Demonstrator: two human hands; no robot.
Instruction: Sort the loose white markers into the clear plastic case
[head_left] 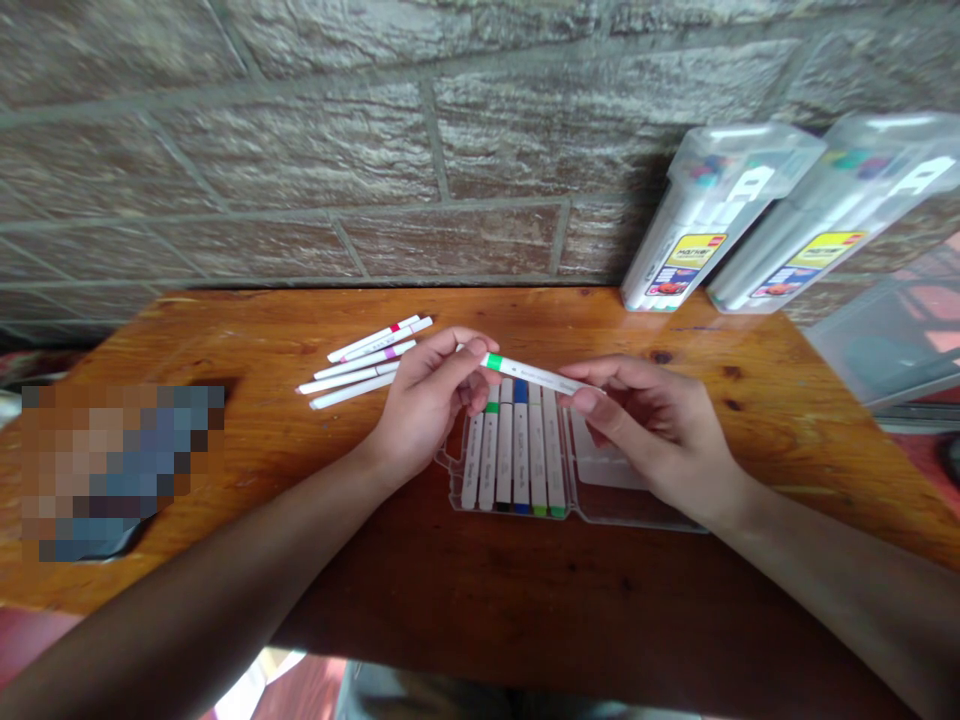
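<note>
A white marker (536, 373) with a green band is held level between my two hands. My left hand (439, 385) pinches its banded end between thumb and fingers. At the other end, my right hand (645, 415) grips it with thumb and fingertips. Below the marker lies an opened clear plastic case (574, 505), where several white markers (514, 460) with green, blue and black parts stand side by side. My hands hide part of the case. Left of my left hand, several loose white markers (358, 372) with red, pink and purple bands lie on the table.
Two clear marker boxes (686, 225) with yellow labels lean against the stone-block wall (300, 140) at the back right. A pixelated, blurred object (127, 470) lies on the left of the wooden table (255, 350).
</note>
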